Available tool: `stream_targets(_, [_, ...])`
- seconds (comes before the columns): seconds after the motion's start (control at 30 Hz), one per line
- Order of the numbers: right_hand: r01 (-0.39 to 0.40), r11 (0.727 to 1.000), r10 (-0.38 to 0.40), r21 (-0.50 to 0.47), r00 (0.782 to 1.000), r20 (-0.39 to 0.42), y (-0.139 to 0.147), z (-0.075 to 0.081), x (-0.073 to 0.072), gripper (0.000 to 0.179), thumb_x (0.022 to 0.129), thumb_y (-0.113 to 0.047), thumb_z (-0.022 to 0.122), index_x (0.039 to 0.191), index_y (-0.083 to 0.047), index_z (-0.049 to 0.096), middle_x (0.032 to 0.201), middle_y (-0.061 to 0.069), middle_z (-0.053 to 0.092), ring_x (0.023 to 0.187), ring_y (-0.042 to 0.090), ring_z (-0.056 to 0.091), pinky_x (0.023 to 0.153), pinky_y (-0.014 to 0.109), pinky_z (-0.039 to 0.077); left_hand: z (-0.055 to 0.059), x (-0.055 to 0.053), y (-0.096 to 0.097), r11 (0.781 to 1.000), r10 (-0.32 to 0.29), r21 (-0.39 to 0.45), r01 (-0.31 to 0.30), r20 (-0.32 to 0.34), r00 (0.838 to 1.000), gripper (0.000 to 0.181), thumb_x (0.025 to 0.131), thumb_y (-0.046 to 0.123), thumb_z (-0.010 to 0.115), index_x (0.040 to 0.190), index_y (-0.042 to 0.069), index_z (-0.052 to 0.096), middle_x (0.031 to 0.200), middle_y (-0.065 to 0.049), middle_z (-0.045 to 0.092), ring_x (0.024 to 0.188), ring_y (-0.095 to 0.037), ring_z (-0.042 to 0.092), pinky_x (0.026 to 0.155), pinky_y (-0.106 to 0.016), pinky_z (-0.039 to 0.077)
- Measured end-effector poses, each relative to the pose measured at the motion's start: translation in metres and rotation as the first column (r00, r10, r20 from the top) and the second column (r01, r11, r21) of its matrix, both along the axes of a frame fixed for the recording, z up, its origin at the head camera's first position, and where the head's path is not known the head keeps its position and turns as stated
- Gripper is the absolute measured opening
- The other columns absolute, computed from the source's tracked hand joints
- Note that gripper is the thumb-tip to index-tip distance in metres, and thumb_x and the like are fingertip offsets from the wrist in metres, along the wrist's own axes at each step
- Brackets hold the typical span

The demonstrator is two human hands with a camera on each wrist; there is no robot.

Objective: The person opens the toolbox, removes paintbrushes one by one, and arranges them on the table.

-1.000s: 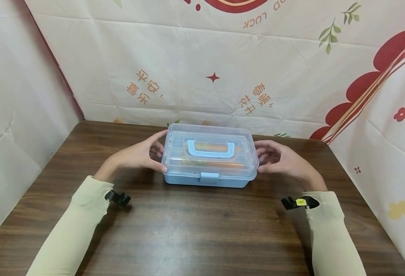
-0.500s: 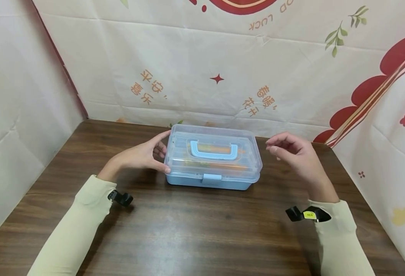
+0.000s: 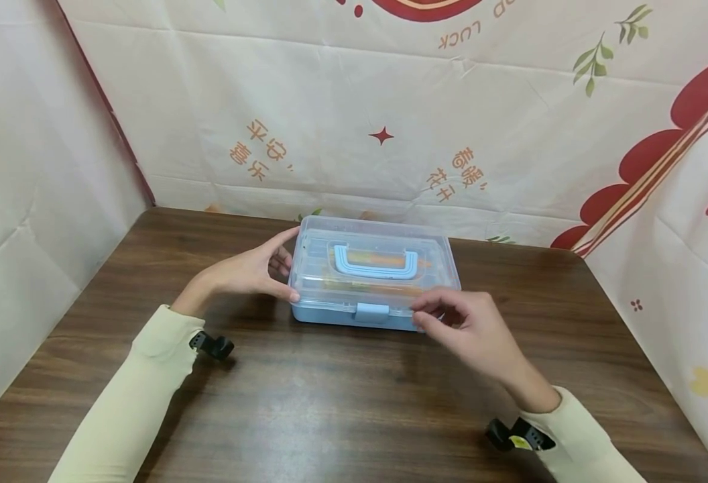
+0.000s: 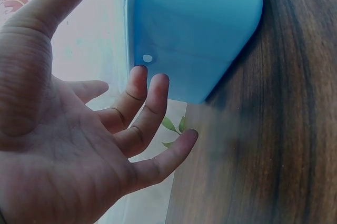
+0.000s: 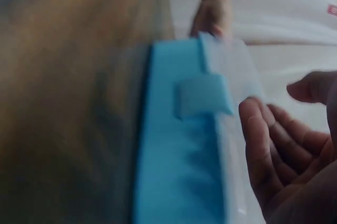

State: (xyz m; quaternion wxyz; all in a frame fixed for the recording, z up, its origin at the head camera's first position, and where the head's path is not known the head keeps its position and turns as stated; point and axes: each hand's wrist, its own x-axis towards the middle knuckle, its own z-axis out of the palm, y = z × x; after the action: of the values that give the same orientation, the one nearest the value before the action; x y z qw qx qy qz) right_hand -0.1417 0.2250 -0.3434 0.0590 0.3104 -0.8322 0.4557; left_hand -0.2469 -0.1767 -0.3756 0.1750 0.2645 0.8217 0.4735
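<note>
A light-blue plastic storage box stands on the table, its clear lid down. On the lid lies a blue handle; a blue latch sits at the front edge. Orange and yellow items show blurred through the lid. My left hand rests against the box's left end, thumb at the front corner, other fingers spread towards the back. My right hand is at the front right of the box, loosely bent fingers beside the latch, holding nothing. In the right wrist view its fingertips are a little apart from the latch.
The brown wooden table extends in front of the box and to both sides. A printed white cloth hangs right behind the table's back edge. Black wrist straps with cameras sit at both cuffs.
My right hand has left the box's right end, swung out to the right, then come forward and left to the front by the latch. My left hand has stayed at the left end.
</note>
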Motion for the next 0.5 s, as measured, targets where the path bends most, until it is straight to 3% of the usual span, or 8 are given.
stream_targets(0.1, [0.021, 1.0, -0.019, -0.014, 0.986, 0.164, -0.007, -0.015, 0.007, 0.01, 0.105, 0.001, 0.072, 0.109, 0.003, 0.08, 0.091, 0.006, 0.08, 0.077, 0.017, 0.077, 0.063, 0.031, 0.062, 0.001, 0.0, 0.0, 1.0, -0.005, -0.001, 0.005, 0.0, 1.0, 0.125, 0.089, 0.021, 0.093, 0.177, 0.011, 0.005, 0.131, -0.021, 0.055, 0.124, -0.037, 0.058, 0.108, -0.059, 0.047])
stream_targets(0.27, [0.066, 0.998, -0.063, 0.008, 0.906, 0.419, -0.015, -0.034, 0.01, 0.024, 0.11, -0.013, 0.068, 0.118, 0.007, 0.079, 0.094, 0.009, 0.08, 0.082, 0.02, 0.078, 0.068, 0.037, 0.065, 0.002, 0.001, 0.0, 1.0, -0.002, -0.001, 0.002, 0.006, 1.0, 0.125, 0.089, 0.02, 0.093, 0.177, 0.012, 0.005, 0.132, -0.021, 0.054, 0.124, -0.037, 0.058, 0.109, -0.059, 0.047])
stream_targets(0.5, [0.108, 0.994, -0.103, 0.022, 0.837, 0.537, -0.02, -0.046, 0.001, 0.036, 0.112, -0.024, 0.066, 0.12, 0.009, 0.078, 0.096, 0.013, 0.081, 0.084, 0.026, 0.079, 0.07, 0.036, 0.064, 0.002, 0.001, 0.0, 1.0, -0.007, -0.001, 0.007, 0.009, 1.0, 0.125, 0.09, 0.021, 0.093, 0.177, 0.011, 0.003, 0.132, -0.021, 0.053, 0.123, -0.037, 0.058, 0.108, -0.056, 0.048])
